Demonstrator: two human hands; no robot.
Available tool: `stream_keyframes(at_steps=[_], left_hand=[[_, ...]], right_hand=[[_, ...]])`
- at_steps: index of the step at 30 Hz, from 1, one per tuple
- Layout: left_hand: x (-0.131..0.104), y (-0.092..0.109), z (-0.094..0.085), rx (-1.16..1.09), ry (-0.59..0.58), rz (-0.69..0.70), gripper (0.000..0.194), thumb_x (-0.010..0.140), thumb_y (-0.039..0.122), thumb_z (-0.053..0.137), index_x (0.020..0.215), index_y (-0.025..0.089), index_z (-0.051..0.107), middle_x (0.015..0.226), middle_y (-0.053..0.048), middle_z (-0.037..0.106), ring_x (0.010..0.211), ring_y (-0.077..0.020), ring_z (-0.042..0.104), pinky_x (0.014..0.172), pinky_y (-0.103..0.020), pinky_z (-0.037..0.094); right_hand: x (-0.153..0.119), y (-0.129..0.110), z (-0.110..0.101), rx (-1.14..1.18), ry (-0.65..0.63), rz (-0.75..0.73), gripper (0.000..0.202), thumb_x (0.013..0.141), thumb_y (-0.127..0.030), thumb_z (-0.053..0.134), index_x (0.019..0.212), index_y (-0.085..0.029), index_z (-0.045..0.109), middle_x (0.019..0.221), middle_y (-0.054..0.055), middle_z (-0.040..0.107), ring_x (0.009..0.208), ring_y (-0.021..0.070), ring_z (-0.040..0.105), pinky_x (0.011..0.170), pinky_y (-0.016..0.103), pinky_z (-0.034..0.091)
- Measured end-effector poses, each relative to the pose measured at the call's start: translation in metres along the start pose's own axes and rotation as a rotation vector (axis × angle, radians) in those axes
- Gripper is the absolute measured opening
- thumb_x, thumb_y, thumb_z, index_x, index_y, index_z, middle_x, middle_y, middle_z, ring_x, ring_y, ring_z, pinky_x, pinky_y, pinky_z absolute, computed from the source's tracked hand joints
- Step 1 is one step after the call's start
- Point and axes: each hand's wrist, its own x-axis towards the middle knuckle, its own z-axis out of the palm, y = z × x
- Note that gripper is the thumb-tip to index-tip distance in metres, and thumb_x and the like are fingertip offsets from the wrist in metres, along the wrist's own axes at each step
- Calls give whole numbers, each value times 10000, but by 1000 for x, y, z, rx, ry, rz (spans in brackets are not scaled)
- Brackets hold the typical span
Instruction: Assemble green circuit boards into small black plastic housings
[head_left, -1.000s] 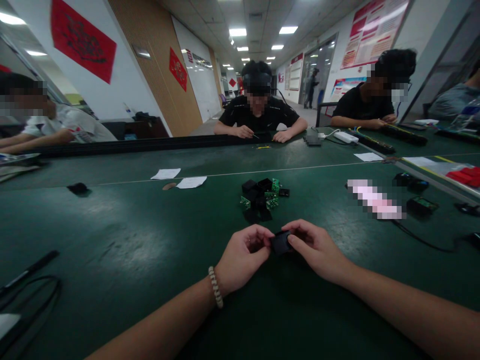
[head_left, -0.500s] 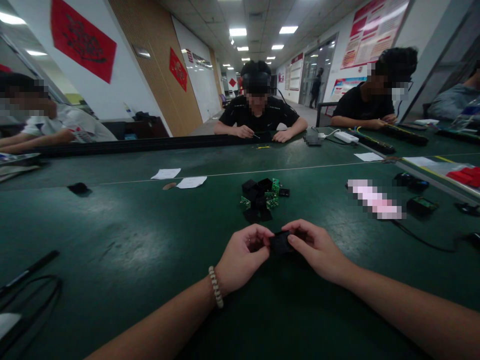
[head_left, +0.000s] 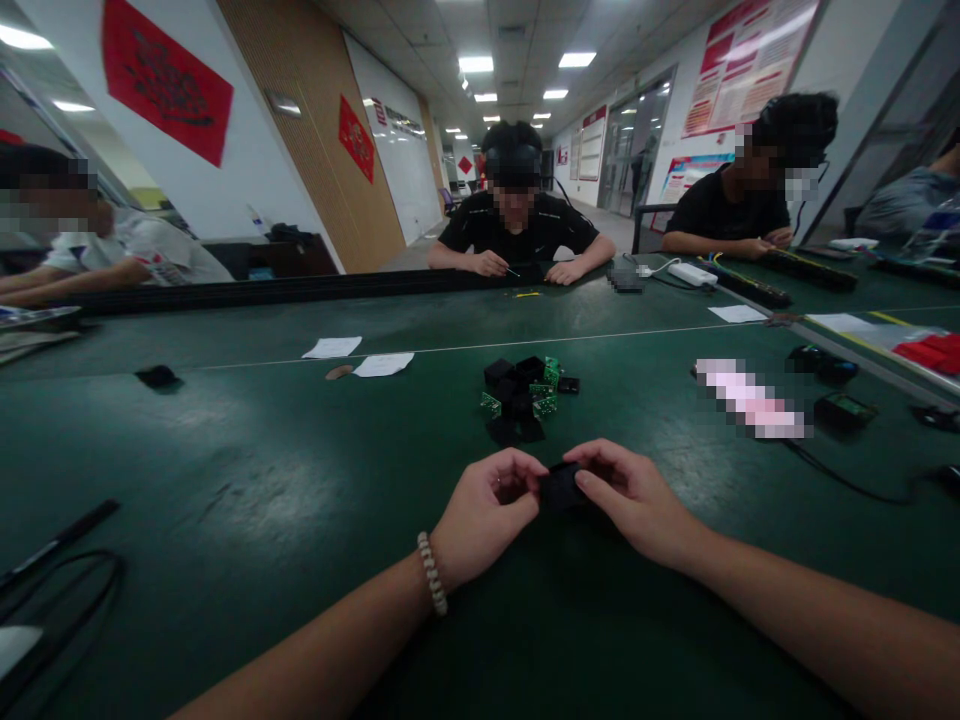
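Between my two hands is a small black box-like part (head_left: 561, 486), held just above the green table (head_left: 300, 560). My left hand (head_left: 491, 508), with a beaded bracelet at the wrist, pinches its left side. Thumb and fingers of my right hand (head_left: 634, 495) close on its right side. Beyond my hands lies a pile of black parts (head_left: 516, 392), with green circuit boards (head_left: 546, 400) among them. Fine detail of the held part is too dark to make out.
White papers (head_left: 383, 365) lie past the pile to the left. At the right are a blurred pink item (head_left: 754, 400), a dark device (head_left: 845, 411) and a cable. A black pen-like item (head_left: 60, 545) and cable lie at left. People sit across the table.
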Motion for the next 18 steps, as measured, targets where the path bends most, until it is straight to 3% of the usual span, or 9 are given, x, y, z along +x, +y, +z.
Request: stream_keyframes(at_steps=[18], left_hand=[[0,2,1,-26,-13,1,211,786,109,676,991,148,646,855,-14,664,750,-131,622,706,-277,515]], right_hand=[[0,-1,0,-4,28,-3,211,903,-280,558,1081,-193,631,992,56,655,877,188,647,748,329,546]])
